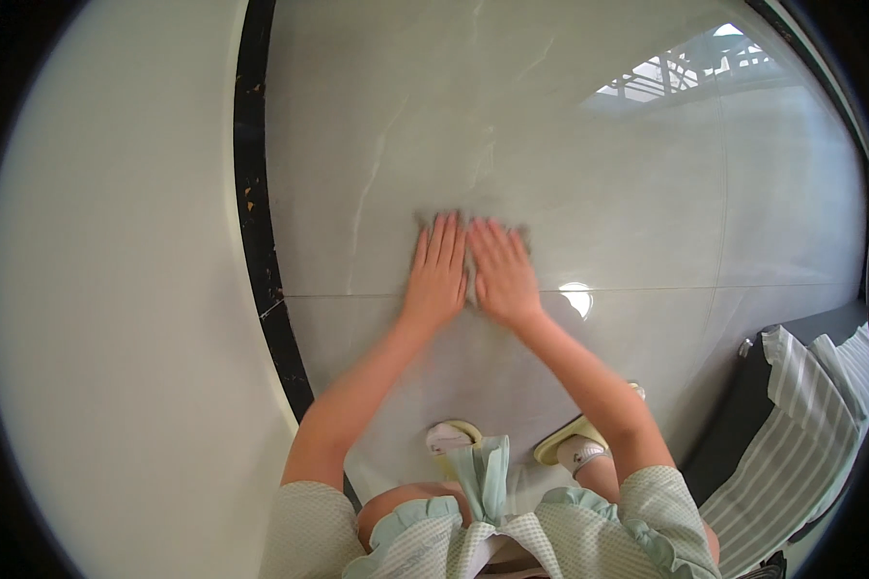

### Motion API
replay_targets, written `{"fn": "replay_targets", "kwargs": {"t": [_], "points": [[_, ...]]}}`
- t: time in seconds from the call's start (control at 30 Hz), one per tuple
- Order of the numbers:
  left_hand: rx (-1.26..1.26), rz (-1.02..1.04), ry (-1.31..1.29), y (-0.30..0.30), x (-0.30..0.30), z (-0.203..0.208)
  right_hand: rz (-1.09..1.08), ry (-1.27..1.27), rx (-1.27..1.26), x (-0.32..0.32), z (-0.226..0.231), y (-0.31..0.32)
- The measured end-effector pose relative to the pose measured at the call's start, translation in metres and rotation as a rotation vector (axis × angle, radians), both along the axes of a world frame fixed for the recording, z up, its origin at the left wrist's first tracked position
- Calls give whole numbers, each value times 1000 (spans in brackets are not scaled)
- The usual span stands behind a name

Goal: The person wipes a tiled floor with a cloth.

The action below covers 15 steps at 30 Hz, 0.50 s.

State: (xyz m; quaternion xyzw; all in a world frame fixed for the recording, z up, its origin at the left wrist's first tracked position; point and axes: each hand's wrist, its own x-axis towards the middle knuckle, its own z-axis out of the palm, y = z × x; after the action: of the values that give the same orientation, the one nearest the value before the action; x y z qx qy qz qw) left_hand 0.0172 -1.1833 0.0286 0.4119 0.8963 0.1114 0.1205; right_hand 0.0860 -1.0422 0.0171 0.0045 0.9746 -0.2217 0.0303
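Both of my arms reach forward over the glossy grey tiled floor (415, 135). My left hand (436, 270) has its back up and its fingers stretched out straight. Beside it, my right hand (502, 272) is likewise flat, fingers extended and pointing away from me. The two hands lie almost side by side with a narrow gap between them, thumbs inward. Nothing shows in either hand. Dark blurred smudges edge the fingertips; whether they are shadow, reflection or some thing I cannot tell. Whether the palms touch the floor is also unclear.
A white wall (126, 289) with a black skirting strip (251, 164) runs along the left. My feet, in pale yellow slippers (560, 439), are below the hands. At the lower right, striped cloth (801, 415) lies over a dark piece of furniture (729, 439).
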Motion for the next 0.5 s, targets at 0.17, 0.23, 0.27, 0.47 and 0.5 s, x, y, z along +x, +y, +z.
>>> {"fn": "replay_targets", "kwargs": {"t": [0.17, 0.23, 0.27, 0.47, 0.5], "points": [[62, -67, 141, 18, -88, -13, -159, 166, 43, -78, -5, 3], [56, 19, 142, 1, -93, -15, -184, 201, 35, -92, -7, -14], [48, 101, 148, -8, -96, -17, -152, 180, 41, -97, -8, -25], [-77, 367, 34, -103, -26, -19, 117, 65, -18, -67, -4, -99], [-84, 373, 36, -116, -8, -18, 202, 32, -9, -54, -2, -110]]}}
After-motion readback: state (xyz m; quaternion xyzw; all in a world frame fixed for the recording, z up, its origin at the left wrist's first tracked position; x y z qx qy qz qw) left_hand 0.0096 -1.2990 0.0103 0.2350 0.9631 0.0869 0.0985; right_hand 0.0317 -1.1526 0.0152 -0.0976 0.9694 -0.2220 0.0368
